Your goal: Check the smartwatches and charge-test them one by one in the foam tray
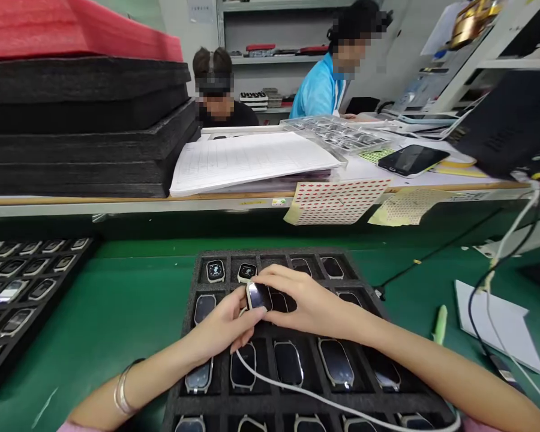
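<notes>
Above a black foam tray (pixel 227 408), both hands meet at a smartwatch case (pixel 258 297) with a dark, glossy screen and no strap. My left hand (pixel 227 321) is closed on it, with the thumb along the lower screen edge. A white cable (pixel 297 390) runs out from under the left fingers; its end is hidden behind the watch. My right hand (pixel 299 300) curves round the watch from the right, fingertips at its upper edge. Watches lie in the tray's compartments, and two in the back row, one a lit watch (pixel 215 271), show bright faces.
Another watch tray (pixel 40 306) lies at the left on the green table (pixel 130 300). A raised shelf carries stacked black foam (pixel 81 132), papers (pixel 252 159) and a phone (pixel 413 160). Cables hang at the right near a green pen-like object (pixel 440 324). Two people sit beyond.
</notes>
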